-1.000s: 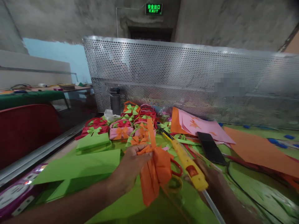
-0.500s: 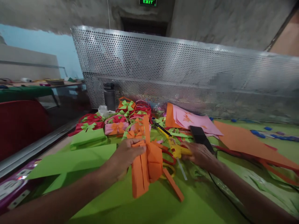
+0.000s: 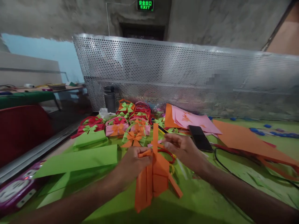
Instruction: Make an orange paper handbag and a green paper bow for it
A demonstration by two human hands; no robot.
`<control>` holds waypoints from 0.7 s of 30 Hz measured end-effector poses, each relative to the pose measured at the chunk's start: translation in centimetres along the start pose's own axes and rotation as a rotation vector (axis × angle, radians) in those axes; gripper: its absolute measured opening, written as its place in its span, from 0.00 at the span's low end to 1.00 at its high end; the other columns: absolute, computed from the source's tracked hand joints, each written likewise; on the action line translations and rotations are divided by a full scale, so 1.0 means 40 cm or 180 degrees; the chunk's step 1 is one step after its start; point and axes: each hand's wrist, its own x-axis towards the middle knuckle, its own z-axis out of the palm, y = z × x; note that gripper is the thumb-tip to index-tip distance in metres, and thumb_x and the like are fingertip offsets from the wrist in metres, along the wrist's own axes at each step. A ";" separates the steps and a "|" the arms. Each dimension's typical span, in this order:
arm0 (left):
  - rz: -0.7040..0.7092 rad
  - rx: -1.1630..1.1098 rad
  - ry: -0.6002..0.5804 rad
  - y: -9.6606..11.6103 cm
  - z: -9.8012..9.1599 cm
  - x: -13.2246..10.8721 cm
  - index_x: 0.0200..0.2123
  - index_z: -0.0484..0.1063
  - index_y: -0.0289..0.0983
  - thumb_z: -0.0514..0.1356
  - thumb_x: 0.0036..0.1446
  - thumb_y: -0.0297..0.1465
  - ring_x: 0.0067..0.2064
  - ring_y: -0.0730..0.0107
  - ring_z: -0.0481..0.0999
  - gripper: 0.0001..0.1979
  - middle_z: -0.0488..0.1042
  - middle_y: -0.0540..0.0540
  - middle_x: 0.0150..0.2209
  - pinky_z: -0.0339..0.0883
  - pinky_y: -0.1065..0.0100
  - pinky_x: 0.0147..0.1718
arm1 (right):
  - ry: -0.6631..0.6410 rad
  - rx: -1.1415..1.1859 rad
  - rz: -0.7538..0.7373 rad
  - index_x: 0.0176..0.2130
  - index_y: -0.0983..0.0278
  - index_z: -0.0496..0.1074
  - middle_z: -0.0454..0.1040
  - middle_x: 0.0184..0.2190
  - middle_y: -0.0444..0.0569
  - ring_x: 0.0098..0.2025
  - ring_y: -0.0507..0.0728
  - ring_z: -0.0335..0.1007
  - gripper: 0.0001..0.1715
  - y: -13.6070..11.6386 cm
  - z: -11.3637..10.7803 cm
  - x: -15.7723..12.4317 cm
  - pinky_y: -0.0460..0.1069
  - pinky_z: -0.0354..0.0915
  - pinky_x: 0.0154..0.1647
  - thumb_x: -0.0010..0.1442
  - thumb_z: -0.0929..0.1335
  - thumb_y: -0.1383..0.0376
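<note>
My left hand (image 3: 134,160) pinches the upper edge of a folded orange paper bag (image 3: 161,177), held upright above the green tabletop. A narrow orange strip (image 3: 155,133) stands up from the bag's top. My right hand (image 3: 183,151) hovers just right of that strip, its thumb and fingers apart with nothing visible between them. Behind this hand the yellow glue gun is mostly hidden; a pale glue stick (image 3: 182,169) shows below. A red loop handle (image 3: 171,155) curves between the bag and my right hand. Another orange strip (image 3: 175,185) slants down at the bag's right.
Small paper bags with bows (image 3: 116,129) crowd the back, near a grey bottle (image 3: 109,99). Green paper (image 3: 79,160) and a purple power strip (image 3: 14,191) are at left. A black phone (image 3: 199,138), pink sheets (image 3: 193,119), orange sheets (image 3: 245,143) and a cable (image 3: 230,170) occupy the right.
My right hand has let go of the yellow glue gun and moved left and up toward the bag. The orange bag in my left hand has shifted slightly right and down.
</note>
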 end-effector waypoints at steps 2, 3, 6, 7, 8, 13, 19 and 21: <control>0.0026 -0.0011 -0.0108 0.003 0.008 -0.009 0.32 0.75 0.35 0.63 0.42 0.34 0.32 0.64 0.74 0.12 0.74 0.49 0.23 0.65 0.71 0.30 | 0.0065 0.0192 0.0052 0.43 0.70 0.71 0.76 0.39 0.55 0.40 0.60 0.73 0.21 -0.019 0.027 0.007 0.53 0.69 0.39 0.53 0.67 0.60; 0.0053 -0.0027 -0.0201 0.005 0.011 -0.013 0.31 0.75 0.34 0.62 0.42 0.33 0.32 0.65 0.74 0.10 0.74 0.49 0.23 0.64 0.71 0.29 | 0.0067 0.0223 -0.0030 0.42 0.69 0.73 0.77 0.38 0.53 0.40 0.60 0.73 0.18 -0.024 0.036 0.010 0.52 0.69 0.39 0.53 0.67 0.62; 0.0061 -0.0131 -0.0397 0.006 0.015 -0.021 0.29 0.74 0.35 0.61 0.44 0.31 0.31 0.67 0.73 0.07 0.74 0.49 0.25 0.63 0.71 0.29 | 0.0318 0.0030 -0.0370 0.34 0.67 0.76 0.78 0.31 0.48 0.35 0.59 0.74 0.11 -0.023 0.049 0.013 0.51 0.69 0.35 0.53 0.66 0.65; 0.0055 -0.0161 -0.0366 0.004 0.015 -0.021 0.27 0.74 0.35 0.61 0.44 0.30 0.31 0.67 0.73 0.05 0.74 0.49 0.25 0.63 0.71 0.29 | 0.0459 -0.0118 -0.0476 0.33 0.66 0.76 0.78 0.30 0.47 0.34 0.59 0.74 0.10 -0.020 0.050 0.012 0.51 0.69 0.33 0.53 0.66 0.65; 0.0027 -0.0192 -0.0296 0.002 0.014 -0.020 0.26 0.74 0.35 0.62 0.43 0.29 0.31 0.67 0.73 0.04 0.74 0.49 0.24 0.63 0.71 0.29 | 0.0620 -0.0286 -0.0618 0.32 0.65 0.77 0.78 0.29 0.47 0.32 0.59 0.74 0.09 -0.017 0.051 0.010 0.51 0.69 0.32 0.53 0.67 0.65; -0.0189 -0.0358 -0.0223 -0.014 0.006 -0.012 0.28 0.75 0.36 0.64 0.41 0.29 0.30 0.67 0.73 0.06 0.76 0.49 0.25 0.63 0.71 0.29 | 0.0783 -0.1077 -0.1724 0.35 0.61 0.75 0.79 0.31 0.45 0.33 0.54 0.74 0.10 -0.003 0.044 -0.006 0.55 0.61 0.47 0.55 0.66 0.72; -0.0374 -0.0366 -0.0052 -0.003 0.005 -0.019 0.29 0.73 0.36 0.65 0.39 0.29 0.32 0.66 0.74 0.10 0.76 0.48 0.28 0.63 0.68 0.32 | 0.0393 -0.1886 -0.2604 0.38 0.64 0.71 0.77 0.36 0.49 0.39 0.54 0.72 0.13 0.017 0.013 -0.012 0.55 0.58 0.50 0.56 0.63 0.75; -0.0368 -0.0375 -0.0063 0.003 0.005 -0.022 0.30 0.73 0.35 0.66 0.37 0.29 0.34 0.65 0.74 0.12 0.77 0.48 0.29 0.63 0.68 0.33 | 0.0281 -0.2194 -0.2876 0.39 0.65 0.70 0.76 0.38 0.50 0.41 0.55 0.71 0.14 0.023 0.004 -0.012 0.57 0.56 0.50 0.56 0.61 0.76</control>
